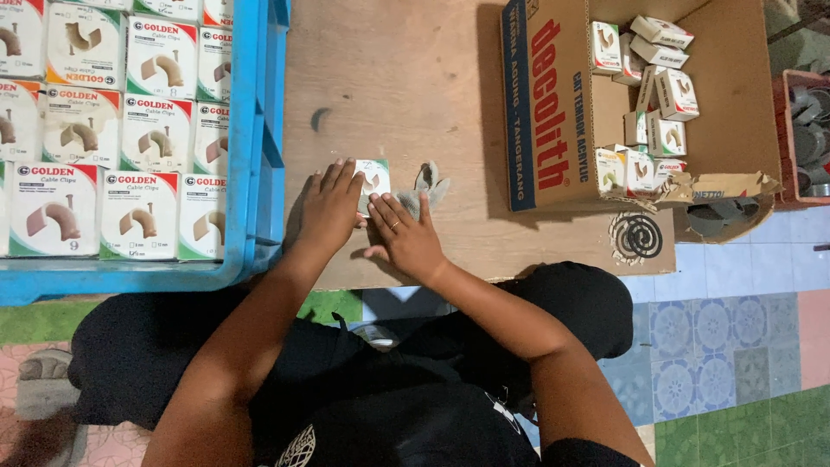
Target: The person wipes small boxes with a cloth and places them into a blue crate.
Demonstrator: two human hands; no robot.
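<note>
A small white box (pixel 375 179) with a green and red print lies on the wooden board (pixel 389 78). My left hand (pixel 328 207) lies over its left side, fingers spread flat. My right hand (pixel 405 233) presses at its lower right edge, fingers stretched out, a ring on one finger. Just right of the box sits a small pile of grey clips (pixel 425 186).
A blue crate (pixel 259 130) at left is packed with several matching white boxes. At right an open cardboard carton (pixel 553 104) holds several small boxes. A spiral coil (pixel 637 235) lies near the board's front edge. A red bin (pixel 804 138) stands far right.
</note>
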